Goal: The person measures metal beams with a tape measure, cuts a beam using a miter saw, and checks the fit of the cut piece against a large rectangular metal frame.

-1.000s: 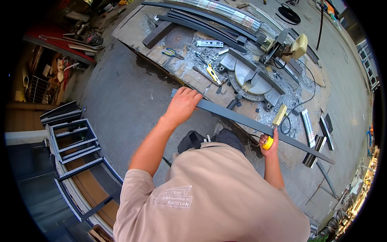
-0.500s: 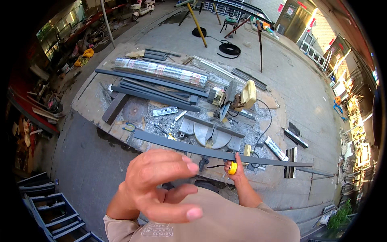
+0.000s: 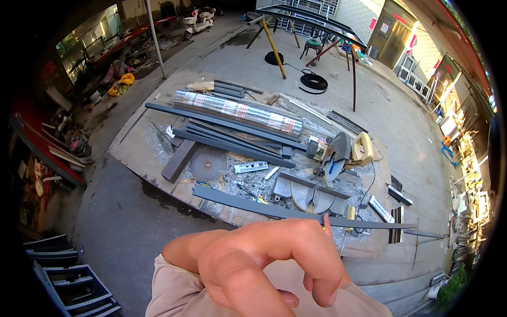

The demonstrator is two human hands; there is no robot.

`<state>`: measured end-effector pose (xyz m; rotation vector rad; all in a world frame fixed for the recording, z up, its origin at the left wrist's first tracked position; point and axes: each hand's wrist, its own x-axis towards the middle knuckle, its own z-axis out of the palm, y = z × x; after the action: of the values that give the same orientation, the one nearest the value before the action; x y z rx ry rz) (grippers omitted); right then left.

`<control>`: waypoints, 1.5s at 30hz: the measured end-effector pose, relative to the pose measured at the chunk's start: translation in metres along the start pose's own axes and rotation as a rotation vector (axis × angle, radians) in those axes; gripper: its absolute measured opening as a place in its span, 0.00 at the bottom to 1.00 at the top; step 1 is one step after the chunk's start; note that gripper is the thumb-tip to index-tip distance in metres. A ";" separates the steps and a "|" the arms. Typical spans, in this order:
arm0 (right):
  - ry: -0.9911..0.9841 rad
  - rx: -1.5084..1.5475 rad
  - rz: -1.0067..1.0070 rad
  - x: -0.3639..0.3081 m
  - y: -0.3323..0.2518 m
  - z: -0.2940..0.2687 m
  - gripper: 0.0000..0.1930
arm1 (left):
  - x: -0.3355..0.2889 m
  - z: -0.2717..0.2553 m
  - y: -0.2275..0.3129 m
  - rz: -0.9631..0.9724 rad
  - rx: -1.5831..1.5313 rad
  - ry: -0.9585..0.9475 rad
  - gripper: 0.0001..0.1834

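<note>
Looking over the low table [image 3: 129,153], we see a saw [image 3: 335,156] with its disc upright toward the right and its grey base [image 3: 309,198] in front, a cable [image 3: 373,177] trailing beside it. Left of the saw lie dark bars [image 3: 227,140] and a wrapped bundle [image 3: 237,108]; a yellow cutter [image 3: 260,199] sits among metal shavings. Our left hand [image 3: 264,259] is raised close to the camera, fingers loosely bent with gaps between them, blocking most of our right hand [image 3: 327,226]. One right-hand finger shows against the long grey strip [image 3: 243,205]; the rest is hidden, so we cannot tell how that hand closes. The strip runs crosswise beyond our left hand, just on the near side of the base, its right end crossing a short dark-and-white bar [image 3: 398,215]. At left, the table's edge slants toward us beside grey floor [image 3: 121,216], which stretches to dark frames [image 3: 79,293].
</note>
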<state>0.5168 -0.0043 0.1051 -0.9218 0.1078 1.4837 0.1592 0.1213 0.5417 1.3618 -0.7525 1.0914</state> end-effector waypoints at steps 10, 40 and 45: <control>-0.083 -0.025 0.029 0.004 0.020 0.022 0.29 | -0.002 -0.013 0.014 0.000 0.005 -0.028 0.18; -0.096 -0.026 0.094 0.033 0.024 0.035 0.26 | -0.421 -0.091 -0.096 -1.476 0.702 0.719 0.10; -0.052 -0.041 0.067 0.029 0.027 0.039 0.25 | -0.374 -0.111 -0.108 -1.490 0.297 0.834 0.32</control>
<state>0.4791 0.0367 0.1013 -0.9200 0.0708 1.5757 0.1059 0.1796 0.1446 1.0880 0.9873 0.3915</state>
